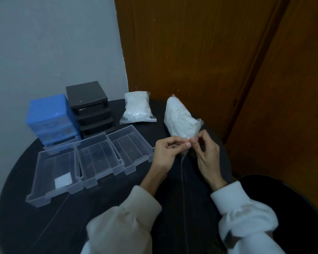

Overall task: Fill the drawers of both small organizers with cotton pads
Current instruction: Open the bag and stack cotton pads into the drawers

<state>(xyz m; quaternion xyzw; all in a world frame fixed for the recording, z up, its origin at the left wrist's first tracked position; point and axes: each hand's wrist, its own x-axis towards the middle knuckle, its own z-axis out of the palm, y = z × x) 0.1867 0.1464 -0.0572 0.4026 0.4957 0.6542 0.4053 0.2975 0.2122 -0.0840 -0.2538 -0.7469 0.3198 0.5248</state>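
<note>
Drawers (97, 158) at nine o'clock: one white pad (63, 180) lies in the leftmost. Pad-filled bag (180, 121) at twelve is pinched at its mouth by left hand (166, 153) and right hand (206, 154).

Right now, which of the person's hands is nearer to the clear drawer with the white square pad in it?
Left. The left hand is just right of the drawer row, some way from the padded drawer. The right hand is farther right, beyond the left. Both pinch the bag.
</note>
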